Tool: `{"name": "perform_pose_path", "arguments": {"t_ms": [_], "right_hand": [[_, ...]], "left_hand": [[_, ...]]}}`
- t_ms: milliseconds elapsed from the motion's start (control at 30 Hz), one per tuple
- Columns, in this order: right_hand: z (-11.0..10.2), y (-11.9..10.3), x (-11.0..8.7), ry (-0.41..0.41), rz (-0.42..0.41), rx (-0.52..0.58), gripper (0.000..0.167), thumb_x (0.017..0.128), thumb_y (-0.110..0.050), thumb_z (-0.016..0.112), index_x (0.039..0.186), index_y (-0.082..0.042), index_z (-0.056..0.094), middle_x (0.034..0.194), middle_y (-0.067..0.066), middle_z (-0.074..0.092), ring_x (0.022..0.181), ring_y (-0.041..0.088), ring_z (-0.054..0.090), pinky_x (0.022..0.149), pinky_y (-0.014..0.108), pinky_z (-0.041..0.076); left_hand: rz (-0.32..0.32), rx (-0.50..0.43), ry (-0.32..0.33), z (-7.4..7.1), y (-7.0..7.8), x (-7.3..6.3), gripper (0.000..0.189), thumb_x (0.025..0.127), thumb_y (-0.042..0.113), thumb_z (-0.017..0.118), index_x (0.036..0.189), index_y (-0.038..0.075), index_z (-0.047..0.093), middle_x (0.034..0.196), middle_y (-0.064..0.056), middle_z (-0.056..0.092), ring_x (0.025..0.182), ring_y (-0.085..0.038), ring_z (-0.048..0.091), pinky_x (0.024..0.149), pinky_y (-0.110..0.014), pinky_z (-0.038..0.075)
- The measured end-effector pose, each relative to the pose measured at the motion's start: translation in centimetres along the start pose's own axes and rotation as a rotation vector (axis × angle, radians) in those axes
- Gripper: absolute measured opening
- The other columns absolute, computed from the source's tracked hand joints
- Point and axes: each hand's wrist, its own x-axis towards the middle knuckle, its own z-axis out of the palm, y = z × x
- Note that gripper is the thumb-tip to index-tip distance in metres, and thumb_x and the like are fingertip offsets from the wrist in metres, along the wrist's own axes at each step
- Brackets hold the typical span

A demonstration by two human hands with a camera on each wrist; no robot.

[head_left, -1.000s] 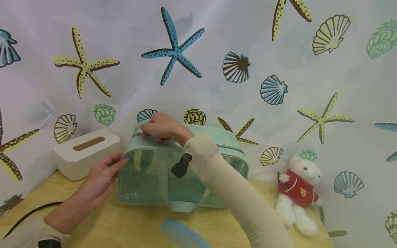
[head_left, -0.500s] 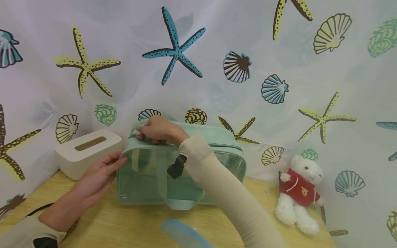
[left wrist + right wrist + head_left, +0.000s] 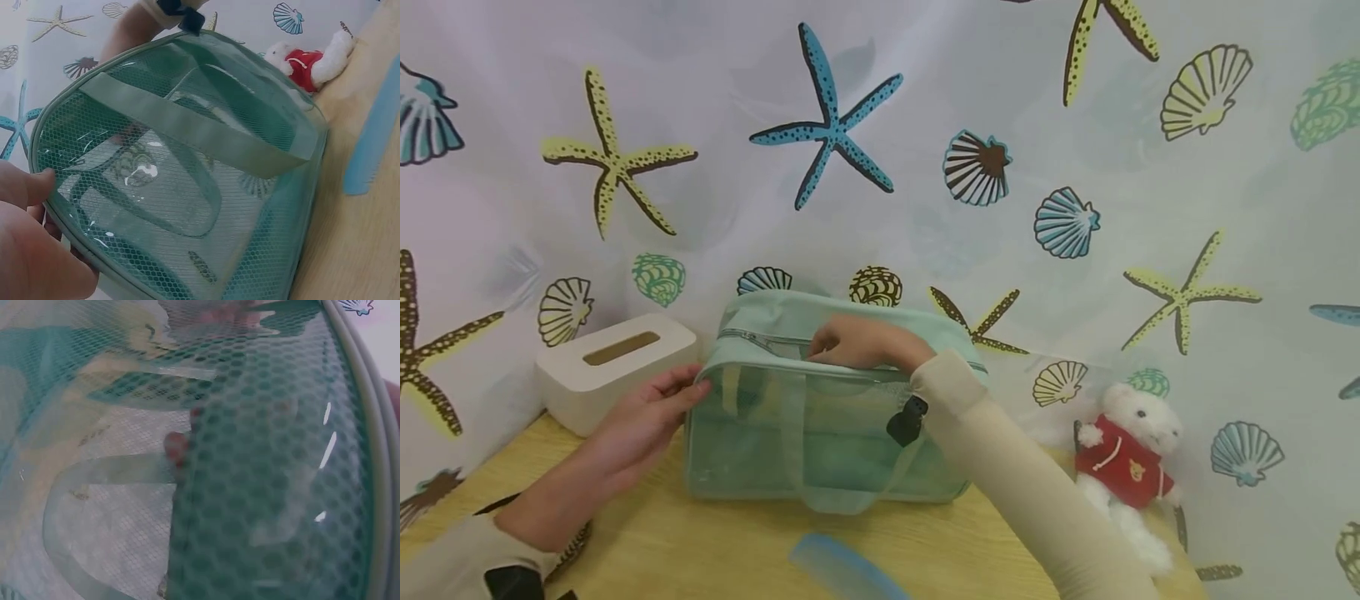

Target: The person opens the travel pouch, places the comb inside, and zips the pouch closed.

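A mint-green wash bag (image 3: 737, 450) with a clear, mesh-backed front stands on the wooden table, its strap handle hanging in front. My left hand (image 3: 651, 412) grips the bag's left edge, thumb on the front; the left wrist view shows that thumb (image 3: 31, 187) on the rim. At the top middle is my right hand (image 3: 861, 342), fingers bent down at the zipper opening. The zipper (image 3: 748, 337) is parted to the left of that hand. Through the mesh in the right wrist view, fingertips (image 3: 177, 447) show blurred; what they touch is hidden.
A white tissue box (image 3: 617, 354) stands left of the bag. The light blue comb (image 3: 842, 567) lies near the table's front. At the right sits a white plush toy (image 3: 1123, 467) in a red top. A shell-and-starfish curtain (image 3: 910, 167) hangs behind.
My right hand has moved from the bag's top left corner to the right along the zipper, and a parted gap now shows there. My left hand keeps its hold.
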Motion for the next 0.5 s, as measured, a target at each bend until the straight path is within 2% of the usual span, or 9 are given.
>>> {"name": "perform_pose_path", "arguments": {"t_ms": [67, 133, 233, 300, 333, 400, 467, 500], "right_hand": [[0.2, 0.4, -0.4, 0.027, 0.01, 0.003, 0.034, 0.109, -0.026, 0.05, 0.134, -0.01, 0.066, 0.138, 0.009, 0.067, 0.126, 0.024, 0.064, 0.107, 0.038, 0.051], [0.3, 0.6, -0.6, 0.053, 0.018, -0.001, 0.032, 0.109, -0.027, 0.052, 0.132, -0.011, 0.067, 0.136, 0.008, 0.067, 0.126, 0.023, 0.064, 0.107, 0.038, 0.051], [0.3, 0.4, -0.4, 0.065, 0.015, -0.018, 0.03, 0.108, -0.025, 0.053, 0.131, -0.011, 0.067, 0.135, 0.008, 0.067, 0.125, 0.023, 0.063, 0.107, 0.038, 0.051], [0.2, 0.3, -0.2, 0.057, 0.002, -0.023, 0.03, 0.108, -0.023, 0.053, 0.132, -0.01, 0.066, 0.136, 0.009, 0.066, 0.127, 0.024, 0.063, 0.108, 0.038, 0.05], [0.1, 0.2, -0.1, 0.053, -0.005, -0.023, 0.03, 0.108, -0.021, 0.054, 0.133, -0.009, 0.065, 0.136, 0.01, 0.066, 0.127, 0.024, 0.063, 0.109, 0.038, 0.05], [0.0, 0.2, -0.1, 0.047, -0.017, -0.021, 0.03, 0.107, -0.019, 0.053, 0.133, -0.008, 0.064, 0.137, 0.011, 0.066, 0.129, 0.025, 0.063, 0.109, 0.037, 0.05], [-0.2, 0.1, -0.1, 0.04, -0.027, -0.022, 0.031, 0.107, -0.017, 0.053, 0.134, -0.006, 0.064, 0.139, 0.011, 0.065, 0.13, 0.025, 0.063, 0.11, 0.036, 0.049], [-0.3, 0.1, -0.2, 0.033, -0.028, -0.025, 0.031, 0.107, -0.016, 0.053, 0.135, -0.006, 0.063, 0.139, 0.011, 0.065, 0.13, 0.025, 0.062, 0.111, 0.036, 0.049]], "left_hand": [[0.013, 0.027, -0.021, -0.1, 0.4, 0.4, 0.017, 0.107, 0.017, 0.057, 0.119, 0.027, 0.064, 0.114, 0.017, 0.062, 0.106, 0.002, 0.057, 0.091, -0.013, 0.046], [0.06, 0.112, -0.025, 0.1, 1.4, 0.5, 0.02, 0.107, 0.014, 0.057, 0.122, 0.025, 0.062, 0.116, 0.017, 0.061, 0.107, 0.002, 0.057, 0.091, -0.012, 0.047], [0.205, 0.405, 0.009, 1.8, 4.1, 0.2, 0.022, 0.106, 0.015, 0.057, 0.127, 0.018, 0.062, 0.119, 0.015, 0.06, 0.109, 0.005, 0.056, 0.09, -0.011, 0.048], [0.322, 0.654, 0.037, 3.7, 6.2, 0.4, 0.021, 0.105, 0.018, 0.06, 0.126, 0.015, 0.065, 0.121, 0.012, 0.06, 0.113, 0.002, 0.055, 0.094, -0.019, 0.049], [0.38, 0.771, 0.03, 4.7, 7.3, 0.7, 0.02, 0.104, 0.02, 0.062, 0.123, 0.014, 0.068, 0.12, 0.01, 0.062, 0.113, -0.001, 0.056, 0.095, -0.025, 0.051], [0.454, 0.969, -0.029, 6.5, 9.2, 1.9, 0.016, 0.102, 0.023, 0.067, 0.113, 0.014, 0.074, 0.113, 0.005, 0.068, 0.108, -0.008, 0.061, 0.094, -0.035, 0.053], [0.45, 1.096, -0.15, 7.9, 10.6, 3.3, 0.011, 0.099, 0.021, 0.07, 0.105, 0.015, 0.077, 0.106, 0.002, 0.072, 0.101, -0.013, 0.065, 0.091, -0.043, 0.055], [0.429, 1.145, -0.218, 8.4, 11.0, 4.1, 0.01, 0.099, 0.02, 0.071, 0.103, 0.014, 0.078, 0.102, 0.0, 0.074, 0.096, -0.015, 0.067, 0.087, -0.044, 0.057]]}}
